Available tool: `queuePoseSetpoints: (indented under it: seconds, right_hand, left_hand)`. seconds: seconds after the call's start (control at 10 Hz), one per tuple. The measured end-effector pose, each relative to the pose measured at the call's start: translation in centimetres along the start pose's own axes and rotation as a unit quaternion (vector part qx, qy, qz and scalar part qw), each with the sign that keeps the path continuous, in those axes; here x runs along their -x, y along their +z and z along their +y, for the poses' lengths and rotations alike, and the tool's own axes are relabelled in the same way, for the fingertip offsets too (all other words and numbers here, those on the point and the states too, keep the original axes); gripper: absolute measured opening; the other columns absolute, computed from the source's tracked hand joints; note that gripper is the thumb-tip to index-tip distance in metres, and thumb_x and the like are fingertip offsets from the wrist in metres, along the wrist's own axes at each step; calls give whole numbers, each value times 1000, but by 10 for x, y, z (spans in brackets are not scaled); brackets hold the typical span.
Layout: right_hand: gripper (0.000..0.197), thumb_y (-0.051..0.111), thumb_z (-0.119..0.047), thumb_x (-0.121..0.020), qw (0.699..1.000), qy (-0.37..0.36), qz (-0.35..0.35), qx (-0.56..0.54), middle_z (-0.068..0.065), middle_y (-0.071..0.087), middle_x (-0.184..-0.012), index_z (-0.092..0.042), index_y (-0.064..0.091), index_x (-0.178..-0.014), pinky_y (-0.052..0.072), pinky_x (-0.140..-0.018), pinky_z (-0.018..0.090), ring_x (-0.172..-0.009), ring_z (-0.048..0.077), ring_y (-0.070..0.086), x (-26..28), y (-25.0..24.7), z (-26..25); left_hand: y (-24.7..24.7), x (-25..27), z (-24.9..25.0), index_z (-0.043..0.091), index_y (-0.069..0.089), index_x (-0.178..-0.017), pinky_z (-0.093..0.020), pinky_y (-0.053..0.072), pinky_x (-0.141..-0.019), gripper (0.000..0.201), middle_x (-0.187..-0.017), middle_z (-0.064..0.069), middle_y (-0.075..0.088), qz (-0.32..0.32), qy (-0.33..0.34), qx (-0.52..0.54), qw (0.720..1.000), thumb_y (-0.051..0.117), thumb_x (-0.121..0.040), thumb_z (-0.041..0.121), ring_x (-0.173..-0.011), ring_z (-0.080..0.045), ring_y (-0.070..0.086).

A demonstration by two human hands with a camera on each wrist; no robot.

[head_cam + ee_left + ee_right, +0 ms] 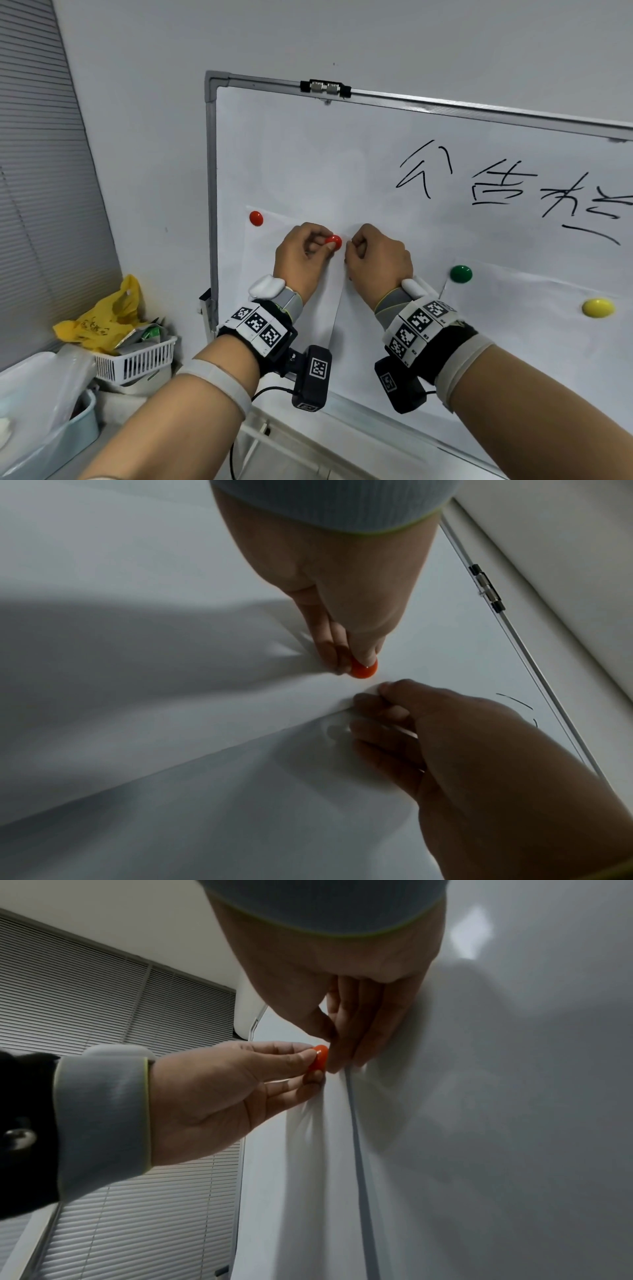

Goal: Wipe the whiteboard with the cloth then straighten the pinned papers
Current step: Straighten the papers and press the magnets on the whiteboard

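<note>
A whiteboard [308, 154] with black handwriting [496, 185] leans against the wall. A white paper [260, 270] hangs at its lower left, with a red magnet [256, 218] on its top left corner. My left hand [325, 245] pinches a second red magnet [335, 242] at the paper's top right corner, also seen in the left wrist view as the magnet [364, 669]. Just right of it, my right hand [352, 249] pinches that paper corner between thumb and finger [371, 696]. Another paper [531, 329] is held by a green magnet [461, 274] and a yellow magnet [598, 307]. No cloth is in view.
A white basket [137, 359] holding a yellow bag stands left of the board, with a plastic-lined bin [78, 425] in front of it. Window blinds [41, 171] fill the far left. A metal clip [325, 87] sits on the board's top frame.
</note>
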State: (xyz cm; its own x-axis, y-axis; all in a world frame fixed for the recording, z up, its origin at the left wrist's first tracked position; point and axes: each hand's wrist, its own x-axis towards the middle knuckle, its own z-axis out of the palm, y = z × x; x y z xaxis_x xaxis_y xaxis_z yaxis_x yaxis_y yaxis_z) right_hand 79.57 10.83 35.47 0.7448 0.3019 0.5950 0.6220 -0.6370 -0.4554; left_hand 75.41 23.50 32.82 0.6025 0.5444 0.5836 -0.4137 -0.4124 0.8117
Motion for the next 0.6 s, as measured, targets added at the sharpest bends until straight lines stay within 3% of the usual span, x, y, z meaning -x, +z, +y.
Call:
queuePoseSetpoints:
  seconds: [0.1, 0.2, 0.3, 0.5, 0.6]
  right_hand:
    - [14, 51, -35, -91, 1000, -9, 5, 5, 2, 69, -72, -23, 52, -85, 54, -66, 38, -70, 32, 63, -1, -1, 0]
    - [15, 51, -36, -92, 1000, -16, 7, 1, 2, 69, -73, -22, 52, -87, 54, -67, 40, -72, 33, 63, -1, -2, 1]
    - [17, 52, -38, -93, 1000, -19, 13, -9, 2, 67, -73, -22, 52, -88, 53, -67, 39, -71, 33, 63, 1, -3, 0]
    - [20, 54, -39, -93, 997, -38, -1, -69, -4, 55, -59, -23, 49, -83, 52, -63, 39, -64, 31, 60, 12, -9, 4]
    - [25, 54, -39, -94, 991, -56, -53, -105, -1, 53, -53, -22, 49, -76, 52, -62, 41, -58, 28, 58, 25, -8, 13]
  left_hand:
    - [1, -1, 2, 14, 70, -94, -30, 58, -79, 12, -91, -6, 70, 5, 7, -9, 1000, 74, -84, 14, -83, -17, 68]
    - [2, -1, 2, 15, 68, -95, -19, 54, -74, 14, -93, -6, 70, 12, 11, -19, 1000, 75, -83, 16, -81, -12, 66]
    - [3, 0, 0, 18, 63, -96, -12, 49, -70, 19, -97, -8, 66, 30, 11, -32, 999, 76, -83, 21, -81, -16, 64]
    - [4, 10, 5, 19, 60, -100, -16, 51, -72, 23, -94, -8, 64, 49, 2, -36, 998, 75, -82, 23, -80, -18, 63]
    - [0, 25, 2, 20, 60, -98, -25, 55, -76, 20, -92, -3, 66, 43, -19, -56, 997, 73, -84, 23, -84, -19, 66]
